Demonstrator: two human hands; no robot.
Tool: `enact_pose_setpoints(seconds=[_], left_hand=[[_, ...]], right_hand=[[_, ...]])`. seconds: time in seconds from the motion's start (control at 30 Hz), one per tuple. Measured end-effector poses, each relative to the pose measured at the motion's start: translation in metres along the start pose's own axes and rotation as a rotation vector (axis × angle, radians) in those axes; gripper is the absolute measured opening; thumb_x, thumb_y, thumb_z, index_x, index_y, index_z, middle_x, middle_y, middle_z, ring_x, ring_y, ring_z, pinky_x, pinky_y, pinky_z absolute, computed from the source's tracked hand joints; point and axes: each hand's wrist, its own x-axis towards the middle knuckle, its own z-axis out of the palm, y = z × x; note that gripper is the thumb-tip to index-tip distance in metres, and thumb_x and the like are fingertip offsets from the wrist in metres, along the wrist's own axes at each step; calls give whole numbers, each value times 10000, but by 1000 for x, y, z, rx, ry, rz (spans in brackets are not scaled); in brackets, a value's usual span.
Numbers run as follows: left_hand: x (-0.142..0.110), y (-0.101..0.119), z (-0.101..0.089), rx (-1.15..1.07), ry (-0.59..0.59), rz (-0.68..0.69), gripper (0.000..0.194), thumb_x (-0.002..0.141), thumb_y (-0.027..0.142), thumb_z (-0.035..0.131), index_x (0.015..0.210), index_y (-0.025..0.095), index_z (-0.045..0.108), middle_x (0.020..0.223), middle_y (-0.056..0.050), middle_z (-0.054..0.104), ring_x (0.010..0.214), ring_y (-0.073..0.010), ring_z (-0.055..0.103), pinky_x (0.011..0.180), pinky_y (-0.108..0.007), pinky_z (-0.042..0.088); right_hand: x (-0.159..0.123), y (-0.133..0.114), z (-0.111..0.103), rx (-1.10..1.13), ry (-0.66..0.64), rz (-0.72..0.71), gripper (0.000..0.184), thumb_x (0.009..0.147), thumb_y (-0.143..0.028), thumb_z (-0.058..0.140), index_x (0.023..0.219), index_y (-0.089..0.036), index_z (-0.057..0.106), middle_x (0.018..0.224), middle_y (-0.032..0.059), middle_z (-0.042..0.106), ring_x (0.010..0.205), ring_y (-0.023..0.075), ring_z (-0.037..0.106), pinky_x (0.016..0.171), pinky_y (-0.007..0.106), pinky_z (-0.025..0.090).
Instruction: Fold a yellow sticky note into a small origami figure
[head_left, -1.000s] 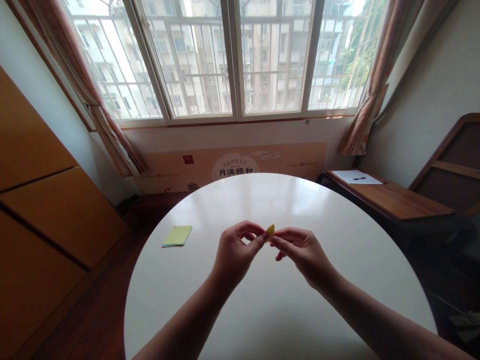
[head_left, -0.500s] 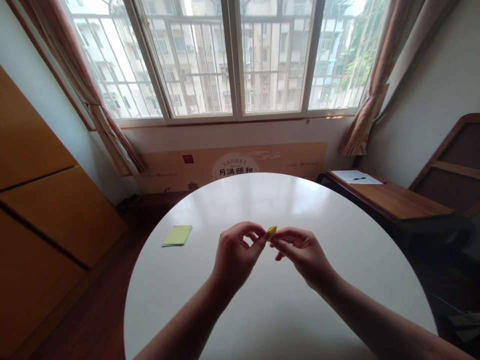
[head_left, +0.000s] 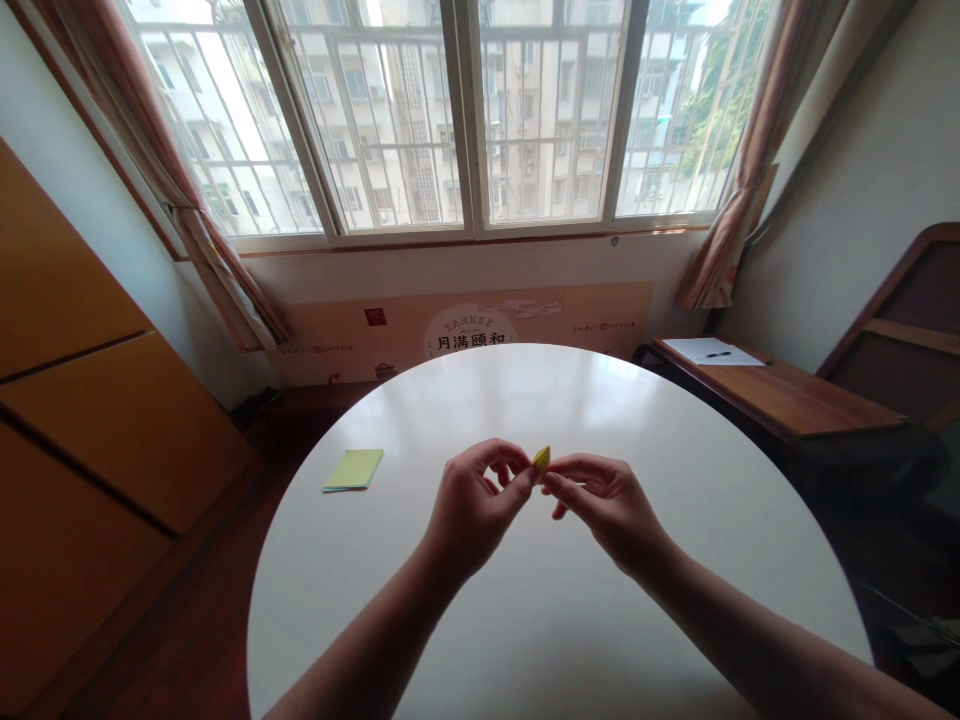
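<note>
A small folded piece of yellow paper [head_left: 542,459] is pinched between my two hands, above the middle of the white round table [head_left: 480,640]. My left hand [head_left: 480,500] grips its left side with thumb and forefinger. From the right, my right hand [head_left: 600,500] holds its lower edge between thumb and fingertips. One pointed end of the paper sticks up between the fingers; the rest is partly covered by them.
A pad of yellow-green sticky notes [head_left: 354,469] lies at the table's left. To the right stands a wooden side table [head_left: 810,395] bearing a white sheet [head_left: 697,352] and a pen [head_left: 718,354]. A wooden cabinet [head_left: 82,430] is on the left, and a barred window [head_left: 405,130] is ahead.
The folded yellow paper has turned between my fingers, so its tip now points more steeply upward. Both hands have shifted only slightly.
</note>
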Motion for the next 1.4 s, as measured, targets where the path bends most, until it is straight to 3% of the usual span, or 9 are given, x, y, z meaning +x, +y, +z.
enact_pose_setpoints(seconds=[0.27, 0.53, 1.07, 1.4], left_hand=[[4, 0, -2, -300, -202, -208, 224, 801, 359, 701, 785, 145, 639, 690, -7, 609, 528, -83, 463, 419, -178, 348], [6, -1, -2, -463, -262, -299, 250, 777, 355, 738, 778, 134, 621, 689, -17, 610, 569, -89, 489, 421, -157, 356], [6, -3, 1, -481, -276, -343, 236, 788, 335, 729, 759, 136, 606, 673, -11, 610, 547, -76, 486, 414, -145, 352], [3, -5, 5, -336, -187, -239, 214, 788, 325, 696, 780, 128, 612, 650, -5, 597, 496, -73, 457, 376, -157, 370]], right_hand=[[0, -1, -1, 42, -26, -14, 203, 829, -373, 727, 838, -175, 773, 730, 64, 711, 678, 194, 635, 535, 288, 532], [2, 1, -4, 97, -59, 15, 220, 844, -374, 714, 855, -163, 775, 712, 63, 694, 674, 180, 626, 515, 259, 529], [1, 0, -4, 67, -57, 6, 230, 854, -371, 690, 849, -151, 753, 714, 67, 686, 662, 176, 621, 466, 239, 523], [0, -2, -3, -37, -41, -13, 157, 839, -301, 687, 860, -153, 735, 720, 53, 679, 659, 167, 622, 454, 221, 510]])
